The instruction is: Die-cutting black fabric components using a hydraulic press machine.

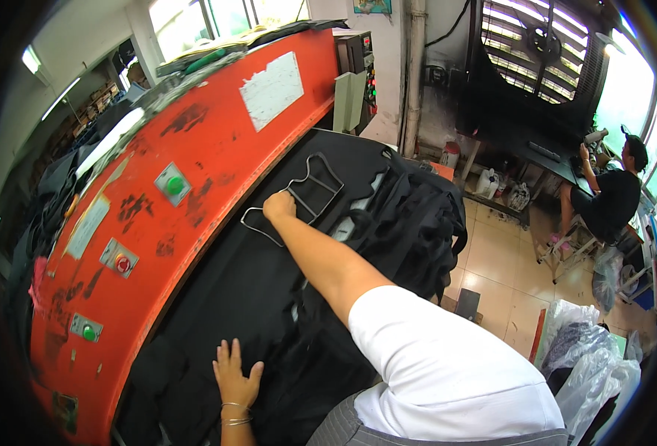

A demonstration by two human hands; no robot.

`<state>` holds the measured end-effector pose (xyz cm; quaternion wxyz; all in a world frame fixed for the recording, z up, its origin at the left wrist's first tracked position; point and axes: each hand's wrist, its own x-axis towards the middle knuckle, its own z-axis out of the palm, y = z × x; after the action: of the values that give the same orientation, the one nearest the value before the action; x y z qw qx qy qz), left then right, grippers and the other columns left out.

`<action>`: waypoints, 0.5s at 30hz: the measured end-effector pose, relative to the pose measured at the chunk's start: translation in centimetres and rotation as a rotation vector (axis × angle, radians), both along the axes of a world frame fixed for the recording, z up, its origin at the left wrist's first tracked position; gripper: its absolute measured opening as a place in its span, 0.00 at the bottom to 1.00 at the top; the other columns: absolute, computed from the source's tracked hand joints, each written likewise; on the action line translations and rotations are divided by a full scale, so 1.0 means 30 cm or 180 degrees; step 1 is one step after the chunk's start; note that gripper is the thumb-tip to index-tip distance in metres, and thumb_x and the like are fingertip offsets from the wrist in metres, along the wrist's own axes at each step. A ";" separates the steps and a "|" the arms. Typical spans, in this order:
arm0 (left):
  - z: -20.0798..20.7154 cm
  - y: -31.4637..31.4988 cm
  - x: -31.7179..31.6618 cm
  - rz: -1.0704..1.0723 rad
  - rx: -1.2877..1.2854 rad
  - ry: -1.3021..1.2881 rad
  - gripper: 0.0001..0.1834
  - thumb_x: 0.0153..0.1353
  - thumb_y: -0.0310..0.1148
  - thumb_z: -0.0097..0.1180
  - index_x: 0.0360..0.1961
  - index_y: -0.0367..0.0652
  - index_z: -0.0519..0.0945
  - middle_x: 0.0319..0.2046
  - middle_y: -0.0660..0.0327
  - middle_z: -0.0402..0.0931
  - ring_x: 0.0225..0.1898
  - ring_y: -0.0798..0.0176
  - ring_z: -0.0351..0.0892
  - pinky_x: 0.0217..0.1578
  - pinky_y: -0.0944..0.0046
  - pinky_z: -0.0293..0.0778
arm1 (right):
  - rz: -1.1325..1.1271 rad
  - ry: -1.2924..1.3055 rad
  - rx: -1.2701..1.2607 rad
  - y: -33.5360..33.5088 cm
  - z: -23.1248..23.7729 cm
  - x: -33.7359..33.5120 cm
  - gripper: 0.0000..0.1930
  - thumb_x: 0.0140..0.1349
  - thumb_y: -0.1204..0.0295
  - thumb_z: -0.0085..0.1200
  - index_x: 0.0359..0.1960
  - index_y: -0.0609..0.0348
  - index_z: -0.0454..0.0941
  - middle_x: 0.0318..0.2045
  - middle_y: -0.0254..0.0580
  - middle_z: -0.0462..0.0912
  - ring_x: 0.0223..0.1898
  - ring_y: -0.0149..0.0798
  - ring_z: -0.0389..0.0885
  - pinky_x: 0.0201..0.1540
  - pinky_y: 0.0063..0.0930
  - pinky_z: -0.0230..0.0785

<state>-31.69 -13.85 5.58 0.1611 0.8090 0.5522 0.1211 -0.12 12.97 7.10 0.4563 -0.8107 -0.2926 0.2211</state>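
Note:
My right hand (278, 206), its arm in a white sleeve, is closed on a wavy-edged metal cutting die (322, 183). The die is a thin grey outline with crossbars and rests on a sheet of black material (228, 279). My fingers wrap over its near part and hide some of the metal. Nearer to me, my left hand (237, 377) lies with its fingers spread on the same black material, holding nothing. Bangles ring that wrist. Cut black strips and scraps (410, 223) are heaped along the sheet's right side.
The red beam of a press (217, 134) spans the left, with green buttons (174, 185) and a red button (122, 264). A control box (354, 82) stands at its far end. Another person (616, 189) sits at a bench on the right. Plastic bags (592, 372) lie at lower right.

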 end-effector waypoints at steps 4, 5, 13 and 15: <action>-0.056 0.053 0.072 0.0248 0.0169 0.0862 0.43 0.52 0.51 0.61 0.68 0.48 0.60 0.70 0.50 0.49 0.72 0.45 0.43 0.68 0.41 0.41 | 0.1996 0.0154 -0.0892 0.017 0.137 0.096 0.26 0.63 0.54 0.47 0.52 0.66 0.77 0.60 0.60 0.69 0.62 0.56 0.68 0.61 0.46 0.62; -0.064 0.037 0.053 0.0309 0.0146 0.0875 0.43 0.52 0.51 0.61 0.68 0.48 0.61 0.70 0.50 0.49 0.72 0.45 0.43 0.68 0.41 0.40 | 0.2020 -0.0185 -0.0750 -0.012 0.189 0.148 0.29 0.61 0.50 0.48 0.51 0.65 0.77 0.59 0.61 0.70 0.62 0.55 0.68 0.60 0.46 0.63; -0.008 0.045 0.243 0.0698 -0.0147 0.0941 0.47 0.49 0.52 0.64 0.67 0.45 0.60 0.70 0.48 0.49 0.72 0.41 0.41 0.67 0.39 0.43 | -0.0611 -0.0002 -0.1051 -0.154 -0.021 0.963 0.32 0.55 0.57 0.55 0.57 0.68 0.70 0.60 0.56 0.69 0.58 0.54 0.71 0.60 0.41 0.64; -0.036 0.012 0.244 0.0810 0.0105 0.1045 0.48 0.48 0.55 0.64 0.67 0.45 0.61 0.69 0.44 0.49 0.70 0.33 0.42 0.65 0.35 0.44 | -0.1000 0.0305 -0.1040 -0.108 -0.074 0.931 0.31 0.56 0.55 0.52 0.57 0.64 0.72 0.59 0.53 0.72 0.60 0.53 0.70 0.62 0.41 0.60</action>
<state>-24.37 -13.50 4.51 0.0391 0.7440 0.6668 0.0160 27.80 9.71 4.87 0.3611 -0.8980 -0.1012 0.2301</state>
